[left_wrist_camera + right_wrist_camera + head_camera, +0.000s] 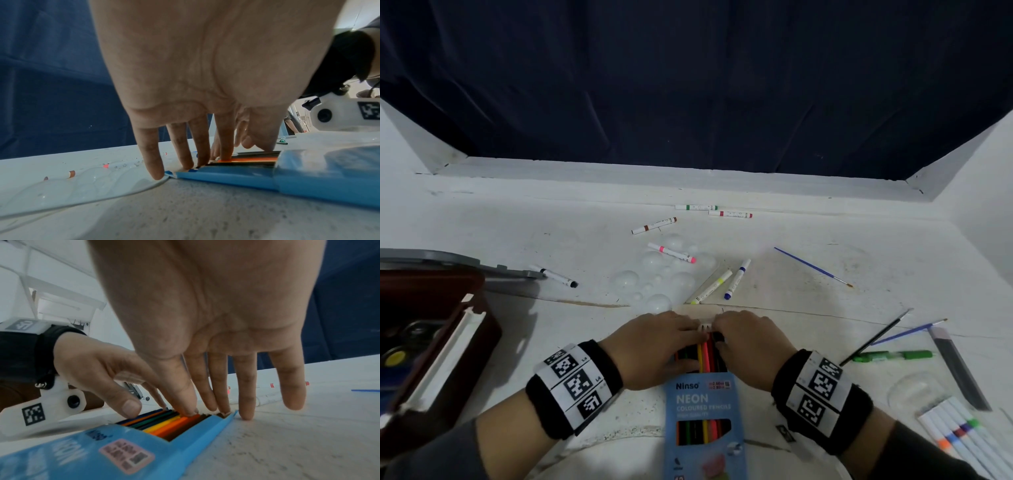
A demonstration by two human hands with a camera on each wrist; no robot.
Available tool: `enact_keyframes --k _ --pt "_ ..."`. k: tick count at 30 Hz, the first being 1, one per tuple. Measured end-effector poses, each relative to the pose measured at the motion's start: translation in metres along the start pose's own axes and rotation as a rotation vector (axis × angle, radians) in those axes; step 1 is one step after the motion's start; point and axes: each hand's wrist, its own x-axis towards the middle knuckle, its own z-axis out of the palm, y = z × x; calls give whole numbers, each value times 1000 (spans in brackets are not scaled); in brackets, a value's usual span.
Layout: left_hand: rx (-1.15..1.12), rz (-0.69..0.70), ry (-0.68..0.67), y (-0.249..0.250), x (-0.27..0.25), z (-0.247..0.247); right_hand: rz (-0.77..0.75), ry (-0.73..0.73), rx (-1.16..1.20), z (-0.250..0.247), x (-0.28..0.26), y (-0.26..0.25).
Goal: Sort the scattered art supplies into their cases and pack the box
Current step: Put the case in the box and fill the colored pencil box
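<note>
Both hands work at the open end of the blue cardboard "Neon" coloured-pencil box (pixel 703 418), which lies flat on the white table (pixel 859 267) at the lower centre of the head view. The left hand (pixel 654 346) and right hand (pixel 751 346) have their fingers nearly straight, fingertips pressing down on the coloured pencils (pixel 164 425) that stick out of the box mouth; neither hand curls round anything.

In the right wrist view, the right fingertips (pixel 190 412) sit on the pencil ends beside the open blue flap (pixel 231 416), and the left thumb touches the row from the picture's left.

The box looks light and thin-walled, likely to crease or skid if shoved, so its sides seem the better grip while the stiff, smooth pencils are slid in together.

Several white felt-tip markers (pixel 671 253), a blue-handled paintbrush (pixel 811 266) and a brown case (pixel 431 342) at the left edge lie well apart.
</note>
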Motion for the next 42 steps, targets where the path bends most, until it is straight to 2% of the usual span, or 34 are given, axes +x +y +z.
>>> enact_keyframes --k 4,8,10,12,14,15,18,19,22,24,26,29,32,36,39,42 --pt "-21 -13 10 1 -1 0 -45 -10 -103 -4 -4 -7" --pt "-175 -41 77 6 -7 -3 -6 -9 127 -4 -11 -5" --pt "-302 -92 191 5 -16 -6 42 82 200 -5 -14 -3" --pt "-372 -166 369 1 -29 -6 105 154 255 -7 -18 1" --pt "-386 -266 492 -3 -43 -2 169 153 372 -9 -19 1" --pt "-387 -319 477 -2 -49 -1 194 135 440 -10 -19 0" --pt "-292 -394 231 5 -58 3 218 125 542 -10 -20 -5" --pt "-257 -387 196 7 -57 4 220 126 552 -9 -21 -7" --pt "-311 -314 157 12 -50 5 235 124 599 -6 -23 -12" --pt "-471 -276 115 14 -45 9 258 145 640 -2 -25 -13" --pt "-597 -305 133 18 -41 11 273 177 663 3 -28 -15" --pt "-737 -343 215 25 -37 8 287 204 713 9 -31 -16" --pt "-869 -438 305 29 -35 2 287 221 802 7 -34 -17" --pt "-1035 -465 476 39 -38 -14 276 308 853 4 -40 -18" --pt "-1098 -423 604 47 -39 -40 244 409 855 -6 -45 -18" --pt "-1095 -341 668 57 -40 -70 149 528 863 -25 -51 -18"
